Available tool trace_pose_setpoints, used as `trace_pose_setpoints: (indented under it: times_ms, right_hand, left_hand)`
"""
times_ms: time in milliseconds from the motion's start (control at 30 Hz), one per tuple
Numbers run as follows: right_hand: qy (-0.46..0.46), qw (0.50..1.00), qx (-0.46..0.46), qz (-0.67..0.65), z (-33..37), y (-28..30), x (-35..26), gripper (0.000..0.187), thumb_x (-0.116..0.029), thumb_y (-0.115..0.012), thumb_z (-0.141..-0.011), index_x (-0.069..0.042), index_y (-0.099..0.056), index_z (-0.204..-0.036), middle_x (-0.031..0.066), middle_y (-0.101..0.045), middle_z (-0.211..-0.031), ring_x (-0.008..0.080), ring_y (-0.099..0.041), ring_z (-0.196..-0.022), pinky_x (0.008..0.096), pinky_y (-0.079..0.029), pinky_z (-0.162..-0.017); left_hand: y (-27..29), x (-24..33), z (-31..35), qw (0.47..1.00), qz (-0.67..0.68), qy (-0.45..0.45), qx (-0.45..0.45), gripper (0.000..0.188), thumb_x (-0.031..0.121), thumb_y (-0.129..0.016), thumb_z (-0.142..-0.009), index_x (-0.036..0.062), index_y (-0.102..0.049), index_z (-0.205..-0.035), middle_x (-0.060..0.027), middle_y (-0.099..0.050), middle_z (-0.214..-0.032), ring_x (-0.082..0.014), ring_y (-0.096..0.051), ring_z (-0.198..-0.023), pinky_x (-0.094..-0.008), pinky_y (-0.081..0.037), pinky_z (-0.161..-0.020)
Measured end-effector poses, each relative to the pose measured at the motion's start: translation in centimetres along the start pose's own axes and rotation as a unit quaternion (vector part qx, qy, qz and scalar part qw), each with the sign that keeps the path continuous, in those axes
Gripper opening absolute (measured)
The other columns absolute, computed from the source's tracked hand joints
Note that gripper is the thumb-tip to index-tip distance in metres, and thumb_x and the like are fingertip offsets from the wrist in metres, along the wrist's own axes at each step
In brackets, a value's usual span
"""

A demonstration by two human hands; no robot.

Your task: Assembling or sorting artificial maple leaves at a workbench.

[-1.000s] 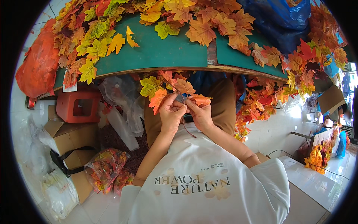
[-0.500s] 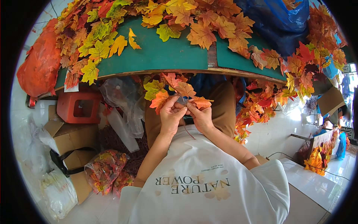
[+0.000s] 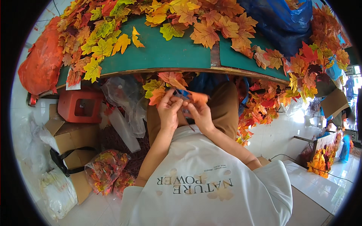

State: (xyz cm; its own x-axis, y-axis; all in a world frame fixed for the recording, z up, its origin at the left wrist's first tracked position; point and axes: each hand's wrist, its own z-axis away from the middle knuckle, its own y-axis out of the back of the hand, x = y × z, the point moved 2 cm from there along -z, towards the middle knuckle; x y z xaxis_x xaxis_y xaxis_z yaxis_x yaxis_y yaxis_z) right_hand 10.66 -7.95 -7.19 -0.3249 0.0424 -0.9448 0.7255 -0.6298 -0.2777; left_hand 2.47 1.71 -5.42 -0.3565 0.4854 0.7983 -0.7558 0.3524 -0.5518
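Note:
Above my lap, just off the table's near edge, I hold a small spray of artificial maple leaves (image 3: 171,80) in red, orange and yellow-green. My left hand (image 3: 168,114) is closed in a pinch around its thin stem, below the leaves. Close beside it, my right hand (image 3: 200,116) is closed too, thumb and fingertips pinched at the base of an orange leaf (image 3: 198,97) that is smeared by motion. A thin brown stem (image 3: 190,126) hangs down between the hands toward my shirt. The fingertips partly hide where the leaves join.
The green-topped table (image 3: 158,52) curves across ahead, heaped with autumn leaves (image 3: 205,34). A blue plastic bag (image 3: 281,22) lies at its far right, a red bag (image 3: 39,60) at far left. An orange-red plastic stool (image 3: 80,107), a cardboard box (image 3: 77,139) and bagged leaves (image 3: 107,171) stand left.
The orange leaf at my right hand has swung up and slightly left, and blurs. The other leaves have shifted slightly left, and my hands have tilted a little.

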Motion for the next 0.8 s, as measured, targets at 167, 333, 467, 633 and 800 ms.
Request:
trace_pose_setpoints:
  times_ms: [167,333,467,633,800]
  right_hand:
    - [-0.074,0.982,-0.129,0.113,1.3,0.2,-0.6,0.030,-0.018,-0.053,-0.095,0.005,-0.053,-0.115,0.0046,-0.061,-0.071,0.0105,-0.057,-0.067,0.0241,-0.046,-0.059]
    - [0.340,0.752,-0.033,0.563,0.3,0.3,-2.5,0.011,-0.011,-0.055,-0.084,-0.005,-0.061,-0.090,0.0041,-0.056,-0.064,0.0183,-0.058,-0.058,0.0312,-0.046,-0.050]
    - [0.303,0.618,-0.105,0.718,1.0,-0.8,-1.3,0.020,-0.019,-0.057,-0.077,-0.004,-0.060,-0.088,0.0040,-0.059,-0.070,0.0185,-0.061,-0.062,0.0284,-0.050,-0.052]
    - [0.252,0.573,-0.192,0.756,1.3,-1.6,-2.6,0.040,-0.029,-0.061,-0.079,0.001,-0.061,-0.105,0.0093,-0.064,-0.086,0.0180,-0.064,-0.071,0.0264,-0.051,-0.057]
    - [0.385,0.732,-0.141,0.544,-0.5,-1.5,-13.2,0.037,-0.025,-0.070,-0.075,-0.004,-0.062,-0.105,0.0093,-0.065,-0.092,0.0258,-0.064,-0.076,0.0327,-0.054,-0.064]
  left_hand:
    - [-0.1,0.2,-0.4,0.997,0.066,0.025,0.041,0.040,-0.004,-0.060,-0.084,-0.0013,-0.047,-0.122,-0.0049,-0.058,-0.093,-0.0161,-0.063,-0.085,-0.0276,-0.054,-0.077]
    - [2.3,-3.7,1.1,0.986,0.087,0.137,0.050,0.023,0.002,-0.063,-0.085,0.0018,-0.055,-0.106,-0.0065,-0.060,-0.098,-0.0168,-0.060,-0.091,-0.0298,-0.050,-0.085]
    - [4.8,-7.5,1.3,0.953,0.173,0.243,0.054,0.017,0.010,-0.066,-0.085,0.0092,-0.057,-0.099,-0.0034,-0.061,-0.096,-0.0147,-0.060,-0.089,-0.0298,-0.049,-0.083]
    - [5.2,-6.9,1.4,0.931,0.178,0.295,0.122,0.009,0.013,-0.061,-0.089,0.0114,-0.058,-0.098,-0.0030,-0.062,-0.093,-0.0143,-0.060,-0.089,-0.0290,-0.050,-0.080]
    - [2.3,-0.4,1.2,0.942,0.261,0.211,-0.005,0.010,0.016,-0.057,-0.091,0.0104,-0.059,-0.099,-0.0043,-0.058,-0.096,-0.0112,-0.057,-0.086,-0.0273,-0.048,-0.071]
